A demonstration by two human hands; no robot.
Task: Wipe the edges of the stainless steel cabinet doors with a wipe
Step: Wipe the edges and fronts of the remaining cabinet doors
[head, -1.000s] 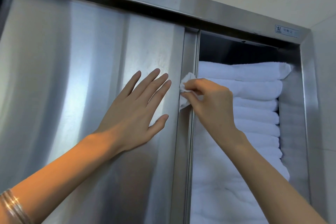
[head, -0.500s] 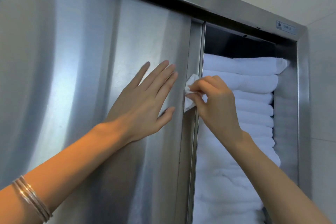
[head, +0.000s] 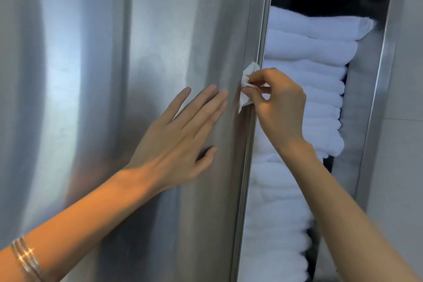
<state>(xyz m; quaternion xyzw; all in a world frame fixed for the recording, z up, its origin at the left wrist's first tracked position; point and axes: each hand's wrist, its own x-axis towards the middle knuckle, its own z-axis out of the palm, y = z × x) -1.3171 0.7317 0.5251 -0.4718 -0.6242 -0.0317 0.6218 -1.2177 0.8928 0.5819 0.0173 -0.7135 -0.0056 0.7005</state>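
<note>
The brushed stainless steel cabinet door [head: 114,75] fills the left and middle of the head view. Its vertical right edge [head: 257,30] runs from top to bottom. My right hand [head: 279,107] pinches a small crumpled white wipe [head: 247,82] and holds it against that edge at mid height. My left hand [head: 180,139] lies flat on the door face just left of the wipe, fingers straight and spread, a bracelet on its wrist.
To the right of the door edge the cabinet stands open, with a tall stack of folded white towels [head: 304,52] inside. The steel frame [head: 380,75] borders the opening on the right, and a pale wall [head: 407,167] lies beyond it.
The wipe and my right hand have slid down the door edge from near the top towels. My left hand has stayed flat on the door. The view has shifted lower and closer.
</note>
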